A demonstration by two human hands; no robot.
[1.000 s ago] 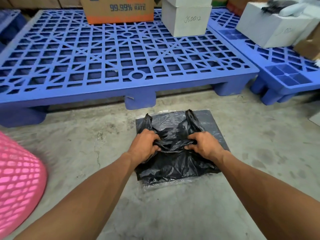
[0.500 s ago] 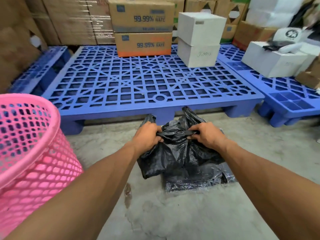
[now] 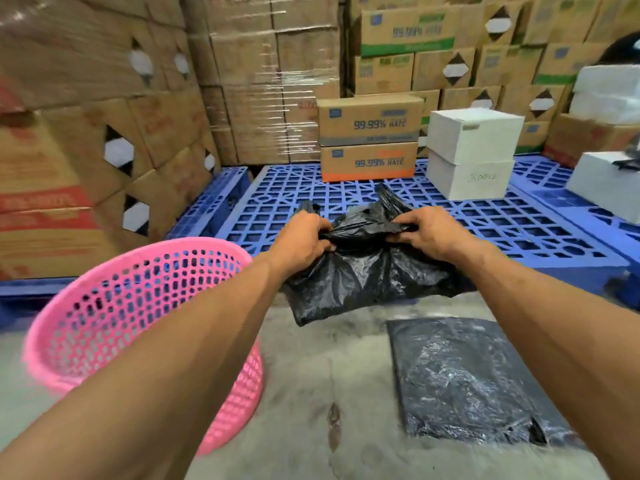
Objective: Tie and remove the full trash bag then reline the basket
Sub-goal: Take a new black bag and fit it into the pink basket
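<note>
**Fingers Clamped on a Fresh Black Bag Above the Floor**

Fingers [image 3: 398, 227] of both hands were curled tight into the crumpled top edge of a black plastic bag [image 3: 367, 275], the left hand [image 3: 304, 242] and right hand [image 3: 431, 233] a short way apart with the film bunched between them. The bag hung slack below the hands, clear of the concrete floor [image 3: 311, 393], its two handle loops poking up behind the knuckles.

Nearest the camera, both bare forearms reached forward; the left forearm crossed in front of the pink mesh basket [image 3: 104, 306] and hid part of its rim and right wall. The basket stood on the floor to the left, and what showed of its inside held no liner. On the floor to the right, under the right forearm, lay a flat pack of black bags [image 3: 460, 379] in clear wrap, well below the held bag.

Beyond the hands sat a blue plastic pallet [image 3: 485, 223]. On it stood two stacked cartons printed "99.99% RATE" [image 3: 369, 140] and, just beside them, two stacked white boxes [image 3: 471, 150]. Farther back rose walls of brown cartons [image 3: 259, 81], some under stretch wrap, the left ones blurred.
</note>
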